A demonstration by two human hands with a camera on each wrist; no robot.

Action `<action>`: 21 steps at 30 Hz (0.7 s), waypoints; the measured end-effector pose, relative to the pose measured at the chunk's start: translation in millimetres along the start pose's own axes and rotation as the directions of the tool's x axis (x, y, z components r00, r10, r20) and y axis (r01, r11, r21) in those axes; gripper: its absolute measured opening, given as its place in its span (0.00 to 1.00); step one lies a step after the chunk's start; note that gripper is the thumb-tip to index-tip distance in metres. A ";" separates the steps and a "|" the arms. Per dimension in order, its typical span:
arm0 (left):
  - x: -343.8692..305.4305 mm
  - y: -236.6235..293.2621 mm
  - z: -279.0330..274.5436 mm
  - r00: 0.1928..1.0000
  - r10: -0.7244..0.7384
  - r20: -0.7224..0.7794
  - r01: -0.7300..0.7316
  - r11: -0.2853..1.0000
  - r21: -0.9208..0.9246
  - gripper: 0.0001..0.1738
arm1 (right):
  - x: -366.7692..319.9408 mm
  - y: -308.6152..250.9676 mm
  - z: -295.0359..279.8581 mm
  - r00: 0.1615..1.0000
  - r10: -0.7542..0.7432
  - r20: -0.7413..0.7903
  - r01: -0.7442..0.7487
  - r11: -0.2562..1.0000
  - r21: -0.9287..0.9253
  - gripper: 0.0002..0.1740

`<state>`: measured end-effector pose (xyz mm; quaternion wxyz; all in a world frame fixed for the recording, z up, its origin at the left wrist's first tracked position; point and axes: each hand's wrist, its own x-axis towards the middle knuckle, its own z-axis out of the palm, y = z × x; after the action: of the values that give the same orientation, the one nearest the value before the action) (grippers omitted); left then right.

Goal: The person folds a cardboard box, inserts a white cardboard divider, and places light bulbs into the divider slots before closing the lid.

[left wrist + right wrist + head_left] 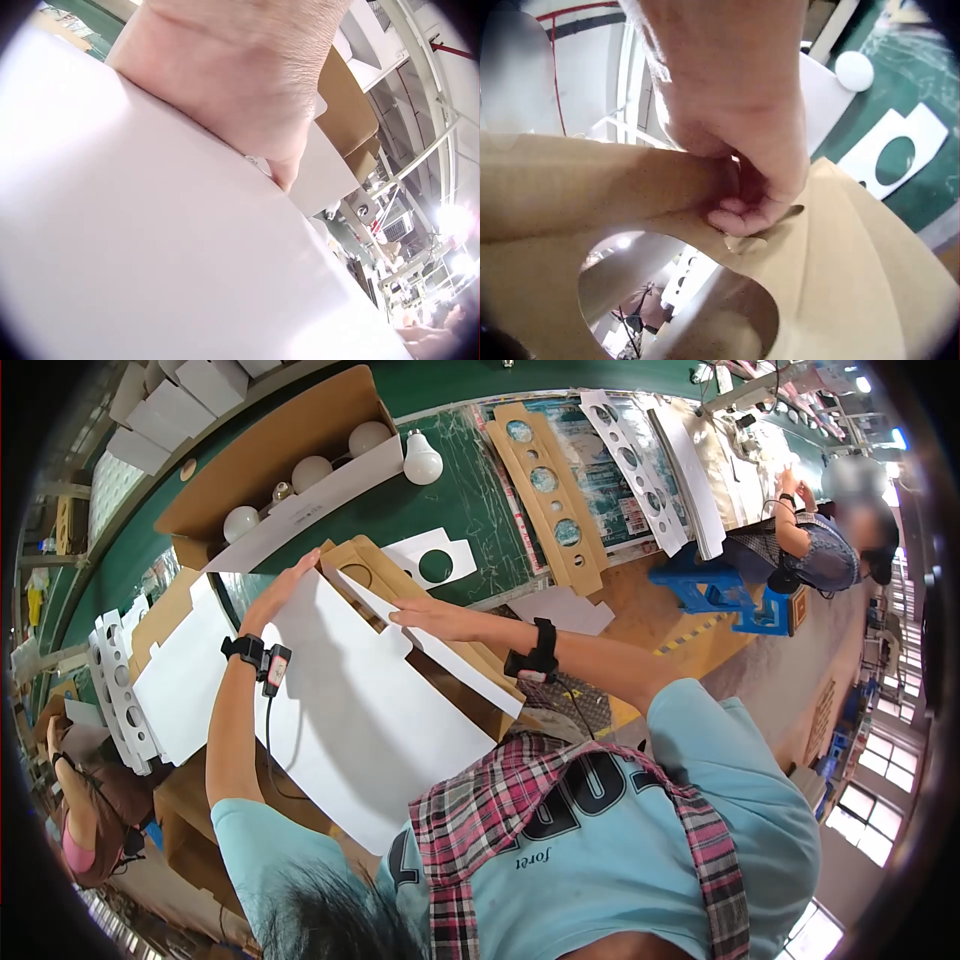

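A large folded carton, white outside and brown inside, stands tilted before the person; its white panel [335, 690] fills the left wrist view. The left hand [283, 592] lies along the panel's upper left edge, fingers extended toward the far corner; in the left wrist view the hand [232, 75] presses over that edge. The right hand [435, 618] holds a narrow side flap [455, 665]. From the right wrist view, the right hand [742, 165] has its fingers curled at a fold of the brown cardboard [847, 255], beside a large cut-out hole.
An open box [340, 485] with several white bulbs stands behind, a loose bulb [423, 460] beside it. Flat cut-out inserts [548, 495] lie at the right, more white card [178, 675] at the left. Two other people sit at either side, one near blue stools [700, 592].
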<state>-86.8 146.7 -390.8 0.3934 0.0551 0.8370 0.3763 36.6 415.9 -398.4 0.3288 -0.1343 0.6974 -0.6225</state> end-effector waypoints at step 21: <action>1.4 -15.9 -8.6 0.999 0.021 -0.031 -0.024 0.997 -0.071 0.38 | -8.5 -72.6 -23.0 0.994 0.078 -0.074 -0.092 0.974 -0.206 0.16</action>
<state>-90.6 130.9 -398.8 0.3780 0.0447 0.8283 0.4111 12.5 425.1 -326.3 0.3162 -0.1178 0.7746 -0.5349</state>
